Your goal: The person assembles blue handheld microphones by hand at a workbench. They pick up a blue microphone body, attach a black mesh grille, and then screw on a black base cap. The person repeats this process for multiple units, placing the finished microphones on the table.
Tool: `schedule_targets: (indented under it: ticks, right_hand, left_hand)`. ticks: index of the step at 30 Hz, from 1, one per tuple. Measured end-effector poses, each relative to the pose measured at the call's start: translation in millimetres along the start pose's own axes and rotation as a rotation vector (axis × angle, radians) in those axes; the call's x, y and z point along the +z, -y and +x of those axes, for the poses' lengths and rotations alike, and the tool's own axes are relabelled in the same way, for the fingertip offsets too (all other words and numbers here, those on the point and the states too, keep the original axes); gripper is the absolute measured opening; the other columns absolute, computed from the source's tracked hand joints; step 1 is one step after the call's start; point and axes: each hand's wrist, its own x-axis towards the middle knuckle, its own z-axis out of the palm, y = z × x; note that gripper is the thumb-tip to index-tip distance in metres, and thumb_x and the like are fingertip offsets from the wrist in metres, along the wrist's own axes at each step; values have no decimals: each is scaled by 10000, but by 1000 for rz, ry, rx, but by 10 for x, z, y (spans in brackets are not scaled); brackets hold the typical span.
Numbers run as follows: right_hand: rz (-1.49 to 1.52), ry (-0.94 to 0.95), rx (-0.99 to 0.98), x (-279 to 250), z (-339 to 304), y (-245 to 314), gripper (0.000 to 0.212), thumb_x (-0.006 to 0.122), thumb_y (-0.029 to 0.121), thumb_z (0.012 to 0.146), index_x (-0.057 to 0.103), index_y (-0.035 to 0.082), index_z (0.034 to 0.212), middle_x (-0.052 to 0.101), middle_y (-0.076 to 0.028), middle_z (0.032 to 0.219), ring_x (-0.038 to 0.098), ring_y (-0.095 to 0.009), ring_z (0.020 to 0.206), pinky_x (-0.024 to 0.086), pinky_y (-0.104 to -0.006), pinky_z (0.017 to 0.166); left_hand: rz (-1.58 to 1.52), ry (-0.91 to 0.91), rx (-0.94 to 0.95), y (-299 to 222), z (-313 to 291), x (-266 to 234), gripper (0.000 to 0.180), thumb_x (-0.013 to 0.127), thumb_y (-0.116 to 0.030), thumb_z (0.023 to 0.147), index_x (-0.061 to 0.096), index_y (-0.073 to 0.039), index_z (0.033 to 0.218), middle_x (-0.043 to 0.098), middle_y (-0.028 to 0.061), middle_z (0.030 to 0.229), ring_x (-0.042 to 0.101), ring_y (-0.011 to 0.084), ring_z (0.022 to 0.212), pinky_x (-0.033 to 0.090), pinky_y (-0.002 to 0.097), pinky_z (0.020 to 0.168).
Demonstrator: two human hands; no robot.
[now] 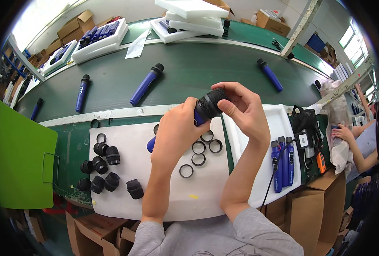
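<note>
A blue microphone (150, 145) with a black mesh head is held slantwise in front of me, its head toward the upper right. My left hand (176, 126) wraps round the blue body just below the head. My right hand (244, 109) grips the black microphone head (211, 103) between thumb and fingers. Below the hands, several black rings (198, 159) lie on a white sheet (164, 192). To the left, several black microphone heads (112, 155) stand or lie in a loose group, one (134, 189) a little apart from the others.
Blue microphones (147, 84) lie spaced along a dark green conveyor belt (206, 64) beyond the bench. A white foam tray (257, 187) at right holds several blue microphone bodies (282, 164). Foam trays (100, 40) stand on the far shelf. Another person's hand (344, 133) is at far right.
</note>
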Motion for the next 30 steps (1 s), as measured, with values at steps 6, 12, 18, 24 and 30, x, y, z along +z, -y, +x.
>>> schedule_targets:
  ticks: [6, 12, 18, 24, 30]
  right_hand:
    - [-61, -55, 70, 13, 20, -8, 338, 806, 244, 878, 660, -38, 995, 717, -102, 856, 694, -145, 797, 578, -287, 751]
    - [-140, -135, 246, 3, 77, 4, 448, 858, 404, 804, 611, 30, 811, 632, -39, 656, 636, -107, 632, 545, -269, 601]
    - [-150, -113, 32, -13, 72, -48, 582, 816, 525, 808, 644, 8, 1014, 656, -90, 882, 654, -169, 841, 542, -323, 769]
    - [224, 83, -156, -116, -22, 34, 564, 825, 183, 824, 608, -24, 1301, 660, -157, 1240, 646, -219, 1124, 520, -360, 966]
    - [74, -22, 30, -127, -21, -11, 483, 885, 168, 775, 653, -47, 1140, 715, -107, 1048, 685, -165, 962, 558, -320, 892]
  left_hand:
    - [54, -12, 6, 6, -3, 32, 330, 808, -187, 749, 609, 5, 928, 667, 176, 732, 663, 354, 673, 509, 425, 627]
    - [53, -6, 36, -25, -30, 51, 337, 814, -184, 750, 605, -1, 940, 670, 170, 748, 667, 350, 692, 506, 426, 636]
    - [-38, 20, 28, -80, -26, 38, 363, 830, -206, 765, 606, 12, 949, 673, 173, 760, 671, 349, 704, 508, 411, 646]
    - [-116, -5, 24, -45, -14, 25, 361, 829, -196, 772, 617, 17, 972, 682, 185, 774, 675, 334, 684, 519, 391, 647]
    - [-24, -64, -8, -80, -37, 25, 360, 823, -170, 762, 626, 29, 988, 685, 194, 783, 682, 322, 682, 525, 375, 655]
